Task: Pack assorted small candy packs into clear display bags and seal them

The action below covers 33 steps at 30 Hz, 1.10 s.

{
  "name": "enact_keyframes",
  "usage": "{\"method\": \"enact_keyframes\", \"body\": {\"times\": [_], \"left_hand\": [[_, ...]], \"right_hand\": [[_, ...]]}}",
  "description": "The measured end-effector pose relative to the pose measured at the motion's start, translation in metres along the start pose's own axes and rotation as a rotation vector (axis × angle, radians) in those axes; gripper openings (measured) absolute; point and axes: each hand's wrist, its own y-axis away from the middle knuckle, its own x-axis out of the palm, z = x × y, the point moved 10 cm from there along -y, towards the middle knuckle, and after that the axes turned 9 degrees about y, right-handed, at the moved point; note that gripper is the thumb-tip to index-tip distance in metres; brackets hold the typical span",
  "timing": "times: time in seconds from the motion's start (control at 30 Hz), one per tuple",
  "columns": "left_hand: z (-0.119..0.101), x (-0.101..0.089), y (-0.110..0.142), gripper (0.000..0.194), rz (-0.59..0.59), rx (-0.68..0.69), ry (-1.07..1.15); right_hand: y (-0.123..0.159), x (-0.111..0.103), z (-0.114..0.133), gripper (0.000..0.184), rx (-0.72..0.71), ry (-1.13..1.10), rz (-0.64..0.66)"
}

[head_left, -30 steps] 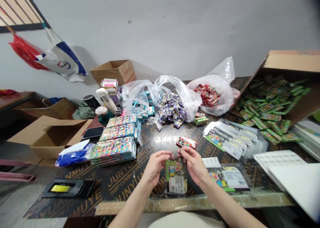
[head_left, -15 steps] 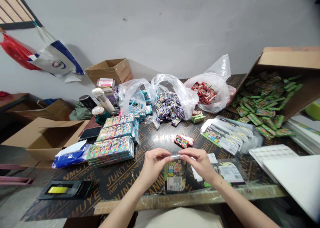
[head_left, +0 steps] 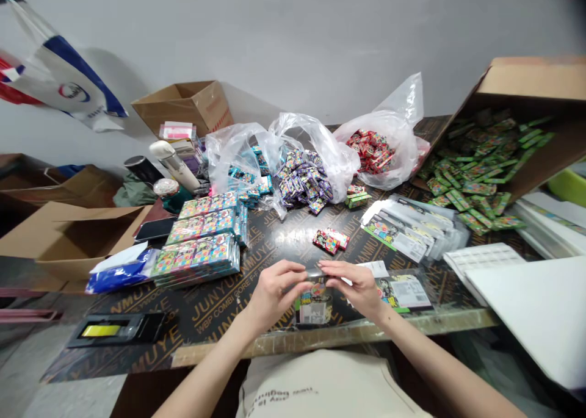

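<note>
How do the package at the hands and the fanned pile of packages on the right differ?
The package is single, with the left hand and right hand at its far edge; the fanned pile has several overlapping pieces, untouched. The package's pale panel lies nearer the table edge than its print; the pile's front piece has its pale panel right of the print. Both show colourful print and a pale panel.

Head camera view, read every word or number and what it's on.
"JUNYUANMUYE": black printed tabletop
"WBP COMBI CORE F-F": same tabletop
"new begin", "ay is": cream fabric shirt, rest unclear
Too small or blurred: white-and-blue hanging bag, colourful stacked packets, printed plastic sleeves, red-printed brown cardboard box.
</note>
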Motion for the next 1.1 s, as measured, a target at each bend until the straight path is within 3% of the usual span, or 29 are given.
{"method": "enact_keyframes", "body": {"times": [0.13,0.2,0.27,0.33,0.4,0.47,0.6,0.67,0.77,0.83,0.93,1.1], "left_hand": [[-0.001,0.002,0.010,0.020,-0.002,0.082,-0.030],[0.008,-0.005,0.010,0.017,-0.056,0.012,0.011],[0.023,-0.017,0.011,0.014,-0.136,-0.098,0.049],[0.041,-0.037,0.016,0.011,-0.263,-0.218,0.083],[0.060,-0.059,0.027,0.011,-0.415,-0.332,0.136],[0.079,-0.078,0.044,0.014,-0.561,-0.436,0.192],[0.108,-0.105,0.092,0.027,-0.793,-0.594,0.225],[0.117,-0.107,0.113,0.025,-0.736,-0.672,0.129],[0.126,-0.096,0.131,0.013,-0.435,-0.772,-0.182],[0.128,-0.086,0.133,0.012,-0.336,-0.760,-0.313],[0.131,-0.061,0.112,0.016,-0.276,-0.670,-0.268],[0.167,-0.003,0.050,0.018,-0.015,-0.654,-0.113]], "right_hand": [[0.004,0.002,-0.003,0.024,-0.027,0.036,-0.028],[0.006,0.005,-0.014,0.030,0.081,-0.004,-0.047],[0.015,0.013,-0.033,0.055,0.256,-0.065,-0.038],[0.032,0.036,-0.051,0.068,0.411,-0.132,0.078],[0.048,0.069,-0.059,0.049,0.480,-0.203,0.281],[0.053,0.090,-0.065,0.028,0.506,-0.265,0.376],[0.016,0.080,-0.084,0.026,0.514,-0.212,0.173],[-0.010,0.084,-0.087,0.023,0.441,-0.130,0.235],[-0.043,0.100,-0.087,0.019,0.260,0.078,0.426],[-0.074,0.105,-0.086,0.024,0.128,0.238,0.399],[-0.137,0.121,-0.086,0.030,-0.023,0.520,0.304],[-0.252,0.177,-0.114,0.036,-0.067,0.828,0.376]]}}
